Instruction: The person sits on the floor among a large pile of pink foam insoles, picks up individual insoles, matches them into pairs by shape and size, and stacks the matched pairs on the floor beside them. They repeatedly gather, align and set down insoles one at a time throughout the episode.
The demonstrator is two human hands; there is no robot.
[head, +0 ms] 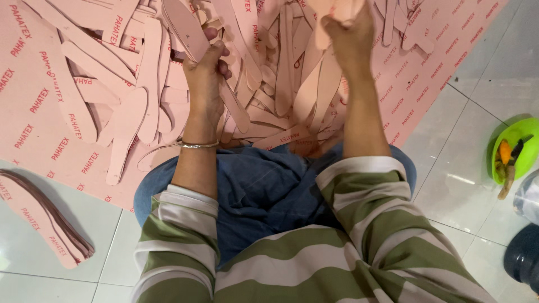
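The left hand (205,73) is closed around a long pink insole cutout (188,31), which sticks up and away toward eleven o'clock from the fist, with a second strip running down from the fist toward four o'clock. The right hand (351,33), at about one o'clock in the view, is clenched on another pale pink piece (328,25) right at the top edge, where most of that piece is cut off from sight. Both hands hover just above a loose heap of pink cutouts (281,84) that fills the upper middle of the view and lies on a large pink sheet (33,112) spread over the white tiled floor (466,168). To handle these well, it seems wise to pinch one piece at a time near its narrow end and lift it clear, since the thin shapes overlap and could drag their neighbours along. A thin bangle (196,145) circles the left wrist. At eight o'clock a neat stack of insoles (42,221) rests on the tiles, well apart from the heap. At three o'clock a green bowl (519,137) holds a few small tools.
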